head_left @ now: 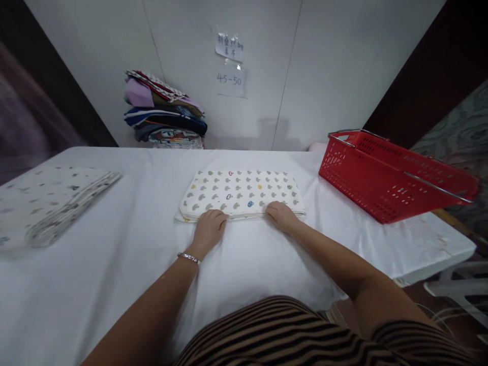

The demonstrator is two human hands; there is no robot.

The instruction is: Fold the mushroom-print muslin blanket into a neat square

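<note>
Cloth [239, 192], folded into a flat oblong, lies in the middle of the desk [148, 208], its long side running left to right. White ground, rows of small grey shapes, a few picked out in red, yellow, green, blue and purple. Layers show along the near edge; a corner of an under layer pokes out at near left.

Both hands are at that near edge. Left hand [211, 226] touches it left of the middle, fingers bent toward the cloth; right hand [282, 217] lies over the edge farther right, fingertips on the printed top. Cannot tell whether either one pinches the layers or merely rests there. Silver bracelet [189, 257] on the left wrist. Brown-and-black striped shirt [274, 333] at the near side.

Second folded cloth [49, 190], white with scattered dark prints, at the left of the desk, well apart from the first; its layered edge faces right. Red basket [362, 178] at the right, apart from the cloth, sides pierced with holes, metal handles by the rim.

Far side: pile of folded fabric [168, 117] against the pale wall [328, 66], left of the middle; its support is hidden. Two paper notes [231, 80] are taped to the wall, the lower reading "45-50".
</note>
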